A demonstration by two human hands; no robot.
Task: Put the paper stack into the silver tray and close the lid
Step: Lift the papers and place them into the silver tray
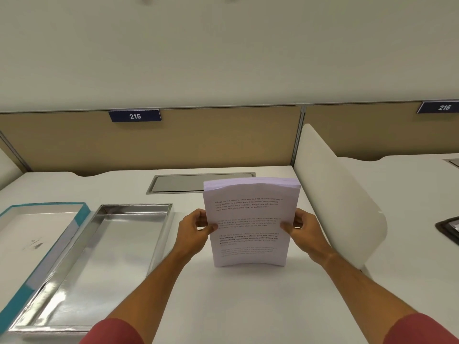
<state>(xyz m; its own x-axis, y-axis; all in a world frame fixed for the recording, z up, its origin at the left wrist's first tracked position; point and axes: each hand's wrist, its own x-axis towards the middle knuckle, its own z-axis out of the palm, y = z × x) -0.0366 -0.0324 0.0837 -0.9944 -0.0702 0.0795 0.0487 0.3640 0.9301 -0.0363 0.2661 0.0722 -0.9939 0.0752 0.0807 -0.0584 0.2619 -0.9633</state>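
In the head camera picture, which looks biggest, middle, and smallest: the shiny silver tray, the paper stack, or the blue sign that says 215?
1. silver tray: biggest, though it also lies nearer the camera.
2. paper stack: middle, held upright on the desk by the left hand and right hand.
3. 215 sign: smallest, but farthest away.

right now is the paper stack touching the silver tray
Apart. The head view shows bare white desk between the paper stack and the silver tray.

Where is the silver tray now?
In the head view the silver tray lies open on the white desk, left of the paper stack, with the teal-edged lid beside it on its left.
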